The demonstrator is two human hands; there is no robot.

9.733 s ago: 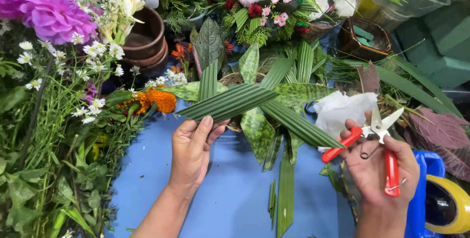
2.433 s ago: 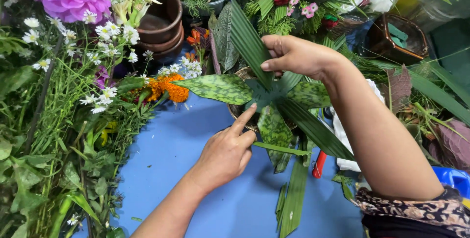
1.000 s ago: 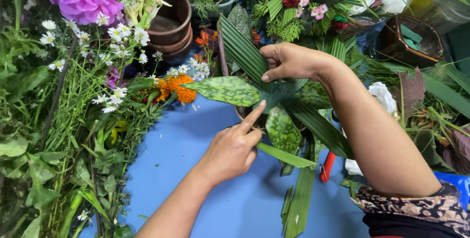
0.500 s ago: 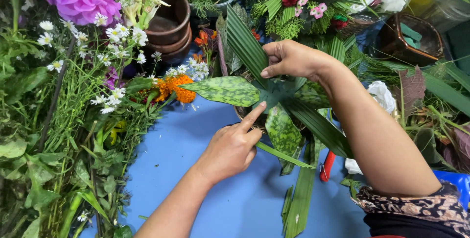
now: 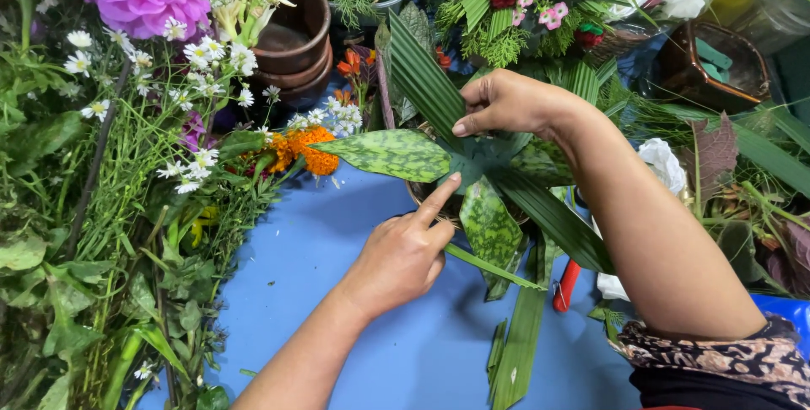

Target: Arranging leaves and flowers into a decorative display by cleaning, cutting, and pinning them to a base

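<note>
Palm leaf [image 5: 426,81] — the long ribbed green blade — lies slanting across the middle of a leaf arrangement at the far edge of the blue table [image 5: 337,292], over what looks like a small basket, mostly hidden. The right hand [image 5: 506,102] reaches across from the right and pinches this leaf between thumb and curled fingers, closed on it near the centre where the leaves cross. The left hand [image 5: 401,254] holds nothing; its fingers are loosely curled and the forefinger alone is stretched out, its tip pressing at the crossing point, just beside the speckled leaf [image 5: 392,153] that points left.

To do this well, I judge the pinch should stay close to the crossing so the stiff blade does not spring away, and the forefinger should pin the centre firmly — the overlapping leaves look likely to slide apart otherwise.

Counted: two speckled leaves show clearly, the one pointing left and another [image 5: 489,224] pointing toward the person; at least two ribbed palm blades, the held one and one [image 5: 557,220] running down to the right. Two stacked brown pots [image 5: 291,35] stand behind. One orange marigold [image 5: 304,147] lies left of the arrangement. One red tool handle [image 5: 565,283] peeks out under the right forearm. Trimmed leaf strips [image 5: 515,351] lie on the table; their number I cannot tell.
</note>
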